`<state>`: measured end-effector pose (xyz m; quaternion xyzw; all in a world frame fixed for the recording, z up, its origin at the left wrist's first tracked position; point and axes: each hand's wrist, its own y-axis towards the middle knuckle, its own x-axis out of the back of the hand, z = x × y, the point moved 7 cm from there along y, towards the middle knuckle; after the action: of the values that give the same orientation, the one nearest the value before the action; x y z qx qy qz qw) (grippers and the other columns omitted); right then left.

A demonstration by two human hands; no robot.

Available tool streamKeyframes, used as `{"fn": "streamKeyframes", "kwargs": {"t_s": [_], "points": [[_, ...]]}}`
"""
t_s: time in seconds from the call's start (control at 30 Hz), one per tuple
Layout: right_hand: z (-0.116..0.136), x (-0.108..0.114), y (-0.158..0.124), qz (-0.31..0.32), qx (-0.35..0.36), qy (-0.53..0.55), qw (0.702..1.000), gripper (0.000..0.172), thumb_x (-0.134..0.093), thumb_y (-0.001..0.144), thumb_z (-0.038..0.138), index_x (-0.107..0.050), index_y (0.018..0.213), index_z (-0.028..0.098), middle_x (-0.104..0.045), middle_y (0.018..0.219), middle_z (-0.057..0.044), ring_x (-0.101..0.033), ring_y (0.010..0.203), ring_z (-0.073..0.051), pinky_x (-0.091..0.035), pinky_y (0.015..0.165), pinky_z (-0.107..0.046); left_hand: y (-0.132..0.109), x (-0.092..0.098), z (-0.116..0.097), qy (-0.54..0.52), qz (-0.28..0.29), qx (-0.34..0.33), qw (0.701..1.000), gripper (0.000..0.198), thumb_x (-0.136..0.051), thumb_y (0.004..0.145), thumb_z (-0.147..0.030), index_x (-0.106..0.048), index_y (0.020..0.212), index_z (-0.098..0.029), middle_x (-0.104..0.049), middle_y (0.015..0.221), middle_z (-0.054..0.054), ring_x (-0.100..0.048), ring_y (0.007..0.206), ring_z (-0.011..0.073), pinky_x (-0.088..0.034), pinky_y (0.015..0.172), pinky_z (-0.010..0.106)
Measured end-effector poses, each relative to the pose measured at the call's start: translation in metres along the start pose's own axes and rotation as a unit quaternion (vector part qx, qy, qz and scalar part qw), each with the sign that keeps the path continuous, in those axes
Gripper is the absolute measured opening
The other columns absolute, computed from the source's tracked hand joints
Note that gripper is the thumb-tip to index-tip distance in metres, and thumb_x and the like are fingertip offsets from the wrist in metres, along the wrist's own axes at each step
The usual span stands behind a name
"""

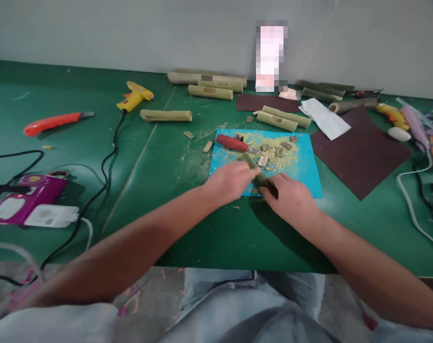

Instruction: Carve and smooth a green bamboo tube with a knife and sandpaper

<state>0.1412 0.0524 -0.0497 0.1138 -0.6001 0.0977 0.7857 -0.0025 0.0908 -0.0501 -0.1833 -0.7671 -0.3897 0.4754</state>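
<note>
A short bamboo tube (pixel 249 160) is held slantwise over the front of a blue mat (pixel 311 166). My left hand (pixel 232 181) is closed around its upper part, and the fingers of my right hand (pixel 289 193) wrap its lower end, next to a dark opening. Just beyond lies a red-handled chisel (pixel 232 142), its metal blade among pale shavings (pixel 269 143). Small cut bamboo chips (pixel 262 160) are scattered on the mat. My fingers hide much of the tube.
Bamboo tubes with cut slots (pixel 211 92) line the back. Brown sandpaper (pixel 361 152) and a white paper (pixel 325 118) lie right. Leftward are a yellow glue gun (pixel 135 97), an orange utility knife (pixel 55 123) and a purple power strip (pixel 41 197) with cords.
</note>
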Motion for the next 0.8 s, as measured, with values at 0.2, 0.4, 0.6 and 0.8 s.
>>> {"fn": "streamKeyframes", "kwargs": {"t_s": [0.2, 0.4, 0.6, 0.8], "points": [[0.001, -0.001, 0.001, 0.005, 0.000, -0.005, 1.000, 0.023, -0.053, 0.095, 0.037, -0.063, 0.089, 0.017, -0.066, 0.088, -0.007, -0.059, 0.071, -0.018, -0.028, 0.057, -0.033, -0.002, -0.004, -0.009, -0.001, 0.012, -0.023, 1.000, 0.042, -0.031, 0.105, -0.030, -0.069, 0.116, -0.015, -0.062, 0.076, 0.006, -0.058, 0.069, 0.0165, -0.048, 0.063, 0.029], [0.000, 0.000, 0.000, 0.004, -0.002, -0.003, 1.000, 0.023, -0.053, 0.095, 0.036, -0.062, 0.088, 0.017, -0.066, 0.087, -0.006, -0.059, 0.070, -0.018, -0.026, 0.057, -0.033, 0.000, 0.002, -0.003, 0.013, -0.034, -0.023, 0.999, 0.038, -0.038, 0.103, -0.028, -0.067, 0.120, -0.011, -0.064, 0.079, 0.008, -0.060, 0.073, 0.0170, -0.051, 0.067, 0.029], [0.000, 0.001, 0.001, -0.003, -0.006, 0.001, 1.000, 0.023, -0.053, 0.095, 0.037, -0.060, 0.085, 0.017, -0.065, 0.086, -0.006, -0.057, 0.067, -0.017, -0.025, 0.057, -0.033, 0.001, 0.006, 0.005, 0.014, -0.053, 0.004, 0.998, 0.036, -0.039, 0.102, -0.026, -0.070, 0.114, -0.010, -0.064, 0.080, 0.008, -0.061, 0.075, 0.0175, -0.052, 0.069, 0.031], [0.000, 0.000, -0.001, -0.003, -0.011, 0.002, 1.000, 0.022, -0.053, 0.094, 0.038, -0.058, 0.086, 0.018, -0.065, 0.087, -0.005, -0.055, 0.065, -0.016, -0.023, 0.056, -0.033, -0.001, 0.009, 0.004, 0.025, -0.062, 0.001, 0.998, 0.035, -0.040, 0.102, -0.025, -0.069, 0.114, -0.009, -0.064, 0.082, 0.008, -0.062, 0.077, 0.0170, -0.052, 0.071, 0.030]]}}
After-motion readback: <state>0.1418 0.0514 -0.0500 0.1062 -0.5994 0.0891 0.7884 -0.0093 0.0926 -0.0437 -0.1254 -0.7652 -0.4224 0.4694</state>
